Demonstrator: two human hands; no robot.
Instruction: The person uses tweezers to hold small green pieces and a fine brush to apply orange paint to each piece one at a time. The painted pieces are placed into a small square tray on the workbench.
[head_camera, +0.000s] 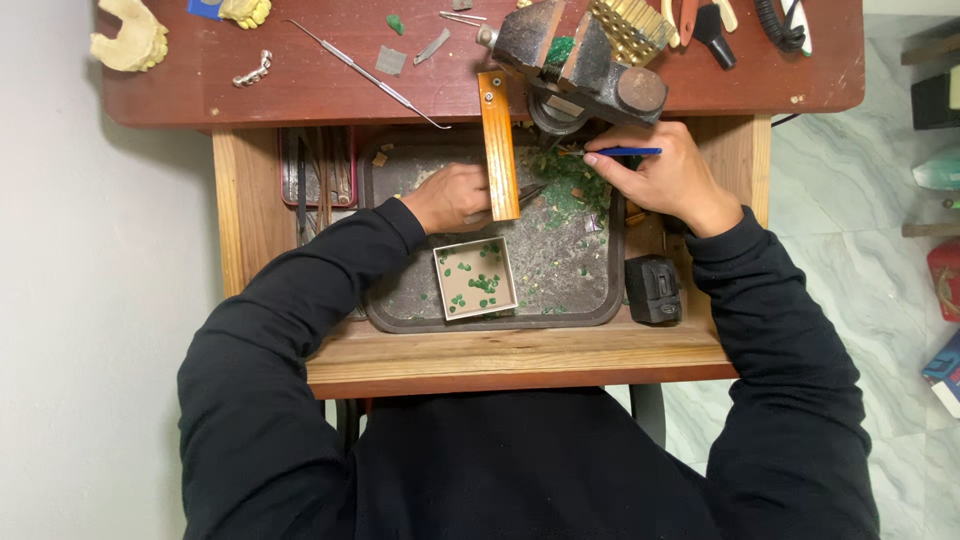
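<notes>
Green wax bits (570, 185) look light and brittle; right hand (665, 180) pinches a blue tool (625, 152), left hand (450, 197) grips small pliers (530, 192).

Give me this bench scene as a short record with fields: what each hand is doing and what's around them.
left hand: in the dark tray, beside the orange wooden peg
right hand: fingers hold a blue-handled tool, tip at the green shavings
small box: in the tray, holds green bits
vise: on the bench edge above
</notes>
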